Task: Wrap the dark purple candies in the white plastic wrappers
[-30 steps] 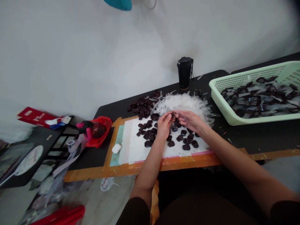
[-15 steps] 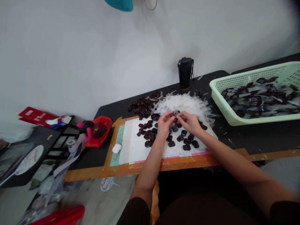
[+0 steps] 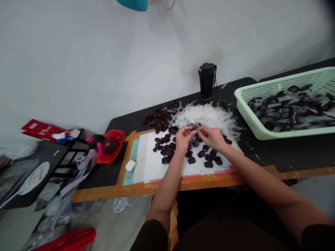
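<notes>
Over the white sheet (image 3: 148,162), my left hand (image 3: 183,139) and my right hand (image 3: 212,137) meet at the fingertips. Both are closed in a pinch around something small, mostly hidden by the fingers; I cannot make out what it is. Glossy dark rounded pieces (image 3: 208,164) lie scattered on the sheet around and below my hands. Just beyond my fingers spreads a heap of translucent whitish strips (image 3: 206,115). To its left is a dense pile of similar dark pieces (image 3: 159,119).
A pale green basket (image 3: 250,120) on the right holds dark pieces with translucent strips. Behind the heap stands a black lidded cup (image 3: 206,83). A small white case (image 3: 130,165) and a red tray with a bottle (image 3: 113,158) are left. Brown tape (image 3: 104,192) lines the table edge.
My fingertips have drawn slightly closer together, and the small thing between them shows less. The scattered pieces and the heaps look the same.
</notes>
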Demonstrator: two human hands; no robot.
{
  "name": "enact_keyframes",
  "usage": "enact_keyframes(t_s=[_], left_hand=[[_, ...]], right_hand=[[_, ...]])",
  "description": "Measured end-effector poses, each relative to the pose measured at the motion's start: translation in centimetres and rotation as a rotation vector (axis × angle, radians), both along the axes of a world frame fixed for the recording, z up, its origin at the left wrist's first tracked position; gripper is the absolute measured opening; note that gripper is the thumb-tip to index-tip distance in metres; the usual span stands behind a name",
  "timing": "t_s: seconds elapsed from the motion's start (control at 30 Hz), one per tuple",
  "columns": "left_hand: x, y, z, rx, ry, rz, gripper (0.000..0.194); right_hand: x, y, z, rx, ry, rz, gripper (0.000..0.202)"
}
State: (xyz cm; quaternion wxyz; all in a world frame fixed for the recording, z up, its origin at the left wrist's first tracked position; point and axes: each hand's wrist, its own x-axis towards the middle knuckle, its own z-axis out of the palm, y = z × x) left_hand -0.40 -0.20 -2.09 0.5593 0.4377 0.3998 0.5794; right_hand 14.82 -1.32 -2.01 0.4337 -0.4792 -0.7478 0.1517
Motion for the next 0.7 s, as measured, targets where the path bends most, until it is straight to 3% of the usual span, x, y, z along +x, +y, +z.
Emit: enact_keyframes(t_s=[0.43, 0.7], left_hand=[[-0.08, 0.03, -0.38, 0.039, 0.088, -0.054, 0.031], [-0.15, -0.11, 0.03, 0.066, 0.114, 0.016, 0.023]], right_hand=[[0.46, 0.16, 0.87, -0.159, 0.131, 0.074, 0.01], [0.38, 0.38, 0.79, -0.252, 0.298, 0.162, 0.016]])
